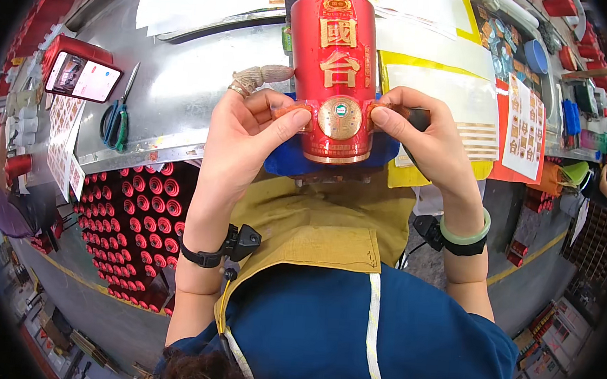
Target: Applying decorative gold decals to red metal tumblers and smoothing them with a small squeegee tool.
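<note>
A shiny grey metal surface (185, 72) with a bright, straight rim is seen in a big, busy room, and it is bent at the sides by the round lens. Under it, on the left, many round red things (140, 213) are stacked in rows over a grey floor (130, 304) that is marked with a yellow line. On the surface, big white sheets (211, 3) are spread at the back, and thin white and yellow sheets (438, 72) are laid on the right. A smooth phone (84, 77) is leaned on a red box (81, 47) at the left, and scissors (114, 125) with curvy blue-green handles are laid near it. A sheet of gold and brown stickers (523, 127) is placed at the far right, on something flat and orange-red. In the middle, at the near edge, a tall red bottle (332, 68) with a round, smooth body and raised-looking gold marks is rested against a soft-looking blue pad (281, 158). A round gold sticker (340, 118) is seen low on its front. Beside this sticker, a left orange piece (293, 110) is pinched between thumb and finger by the left hand (251, 126), and a right orange piece (373, 110) is pinched the same way by the right hand (423, 134).
</note>
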A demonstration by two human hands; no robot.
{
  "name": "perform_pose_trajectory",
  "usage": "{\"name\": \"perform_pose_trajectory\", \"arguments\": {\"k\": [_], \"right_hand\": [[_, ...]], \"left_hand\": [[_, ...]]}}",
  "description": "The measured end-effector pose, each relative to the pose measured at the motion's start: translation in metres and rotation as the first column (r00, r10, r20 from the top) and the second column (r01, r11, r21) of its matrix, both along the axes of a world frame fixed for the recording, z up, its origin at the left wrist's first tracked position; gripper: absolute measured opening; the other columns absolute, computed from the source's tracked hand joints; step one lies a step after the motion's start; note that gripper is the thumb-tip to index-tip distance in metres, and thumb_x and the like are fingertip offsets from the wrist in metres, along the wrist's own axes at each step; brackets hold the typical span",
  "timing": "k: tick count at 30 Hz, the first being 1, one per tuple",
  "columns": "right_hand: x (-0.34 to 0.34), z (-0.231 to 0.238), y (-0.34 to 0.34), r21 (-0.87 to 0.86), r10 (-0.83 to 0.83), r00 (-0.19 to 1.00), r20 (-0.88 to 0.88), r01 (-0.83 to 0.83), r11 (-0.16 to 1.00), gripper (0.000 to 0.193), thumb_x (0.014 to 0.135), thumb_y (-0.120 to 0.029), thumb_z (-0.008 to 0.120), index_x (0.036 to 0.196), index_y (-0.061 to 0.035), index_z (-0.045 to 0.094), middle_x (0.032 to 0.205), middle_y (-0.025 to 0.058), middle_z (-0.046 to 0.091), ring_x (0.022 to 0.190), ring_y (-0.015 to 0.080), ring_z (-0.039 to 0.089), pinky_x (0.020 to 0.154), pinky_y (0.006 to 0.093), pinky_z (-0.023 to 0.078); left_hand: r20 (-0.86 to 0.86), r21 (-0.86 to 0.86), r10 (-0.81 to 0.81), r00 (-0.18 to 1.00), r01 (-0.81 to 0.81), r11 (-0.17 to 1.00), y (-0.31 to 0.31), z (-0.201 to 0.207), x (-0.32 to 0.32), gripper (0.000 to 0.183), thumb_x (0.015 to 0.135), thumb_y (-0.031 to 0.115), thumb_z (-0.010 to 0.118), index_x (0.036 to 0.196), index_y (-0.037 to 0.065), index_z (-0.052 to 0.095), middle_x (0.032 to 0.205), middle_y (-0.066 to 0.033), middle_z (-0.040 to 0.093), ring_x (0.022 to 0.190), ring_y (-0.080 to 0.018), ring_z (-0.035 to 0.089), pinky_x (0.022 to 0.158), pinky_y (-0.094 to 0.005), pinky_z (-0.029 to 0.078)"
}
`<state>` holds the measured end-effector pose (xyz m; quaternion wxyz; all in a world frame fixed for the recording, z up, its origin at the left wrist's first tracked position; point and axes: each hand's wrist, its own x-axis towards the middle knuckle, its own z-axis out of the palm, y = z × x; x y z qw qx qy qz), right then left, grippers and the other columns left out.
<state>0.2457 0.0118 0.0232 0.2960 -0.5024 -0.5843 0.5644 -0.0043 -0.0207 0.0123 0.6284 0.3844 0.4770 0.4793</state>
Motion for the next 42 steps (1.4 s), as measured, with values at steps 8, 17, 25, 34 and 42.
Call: {"name": "perform_pose_trajectory", "arguments": {"k": [8,17,25,34,42], "right_hand": [[0.009,0.005,0.004,0.228,-0.154,0.956,0.250,0.097,0.969,0.030,0.085,-0.017,0.084,0.106,-0.0004,0.070,0.081,-0.0043,0.061,0.068,0.0021,0.044,0.060,0.0205,0.038],[-0.017,0.015,-0.028,0.509,-0.051,0.905,0.423,-0.191,0.839,0.116,0.055,-0.040,0.098,0.150,-0.0011,0.044,0.132,0.0200,0.055,0.115,0.0352,0.061,0.087,0.0404,0.053],[-0.034,-0.012,-0.032,0.677,-0.228,0.878,0.421,-0.137,0.723,0.098,0.068,-0.026,0.090,0.147,0.0093,0.044,0.131,0.0284,0.059,0.115,0.0420,0.063,0.093,0.0452,0.055],[-0.026,0.007,-0.028,0.517,-0.099,0.981,0.164,0.000,0.856,0.098,0.065,-0.024,0.094,0.144,0.0095,0.048,0.127,0.0269,0.062,0.114,0.0377,0.066,0.096,0.0431,0.054],[-0.027,0.012,-0.030,0.667,-0.216,0.922,0.320,-0.057,0.743,0.100,0.059,-0.028,0.099,0.144,0.0024,0.055,0.132,0.0195,0.062,0.107,0.0257,0.065,0.085,0.0321,0.052]], "left_hand": [[-0.043,-0.017,-0.003,0.999,0.003,1.000,0.000,-0.002,-0.005,0.057,0.091,0.008,0.078,0.140,-0.001,0.050,0.101,-0.0034,0.063,0.092,-0.0121,0.064,0.078,-0.0252,0.051],[-0.389,0.133,0.172,0.905,-0.130,0.983,-0.008,-0.019,-0.007,0.057,0.095,0.002,0.069,0.146,-0.001,0.045,0.131,-0.0109,0.058,0.111,-0.0163,0.062,0.087,-0.0295,0.055],[-0.762,0.505,0.235,0.603,0.326,0.799,-0.048,-0.032,0.016,0.089,0.095,0.052,0.065,0.156,-0.004,0.033,0.165,-0.0332,0.017,0.148,-0.0503,0.024,0.120,-0.0553,0.024],[-0.817,0.524,0.321,0.478,0.385,0.760,-0.042,-0.028,0.032,0.092,0.077,0.037,0.087,0.147,-0.006,0.045,0.164,-0.0368,0.013,0.148,-0.0543,0.020,0.118,-0.0591,0.026],[-0.587,0.634,0.311,0.748,0.185,0.751,-0.008,-0.011,0.029,0.107,0.062,0.019,0.096,0.149,-0.005,0.039,0.152,-0.0271,0.041,0.137,-0.0444,0.044,0.113,-0.0501,0.039]]}}
